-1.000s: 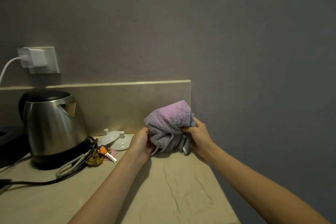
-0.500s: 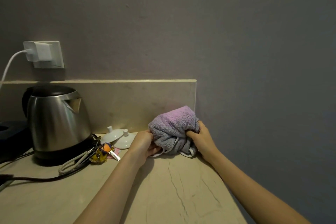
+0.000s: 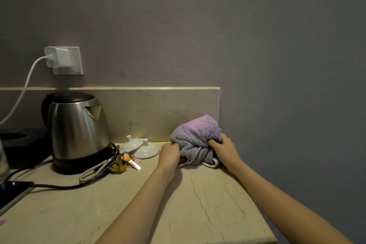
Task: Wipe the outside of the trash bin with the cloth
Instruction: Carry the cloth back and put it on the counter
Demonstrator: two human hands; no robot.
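Beige, veined stone forms the countertop (image 3: 198, 204), which runs to a matching backsplash (image 3: 158, 109) below a grey wall (image 3: 217, 25). The right end of the counter stops against a second grey wall.

Stainless steel kettle (image 3: 78, 128) — upright on its dark base at the left, spout facing right, black lid on. A black cable (image 3: 59, 186) lies on the counter in front of it.

Lilac-grey cloth (image 3: 196, 138) — bunched into a rounded bundle at the back right corner of the counter, resting on the stone and close against the backsplash. A white-edged hem hangs out at its lower edge.

Left hand (image 3: 169, 154): fingers curled into the left side of the cloth, gripping it, the heel of the hand low over the counter.

Right hand (image 3: 223, 149): fingers pressed into the right side of the cloth, closed on its folds.

White charger (image 3: 58, 59), plugged into the wall socket (image 3: 76, 61) above the kettle, white cord trailing down to the left.

Two white ceramic lids (image 3: 146, 149) lie just beside each other between the kettle and the left hand.

A bunch of keys (image 3: 123, 162) with an orange and yellow fob lies in front of the lids, touching the kettle base area.
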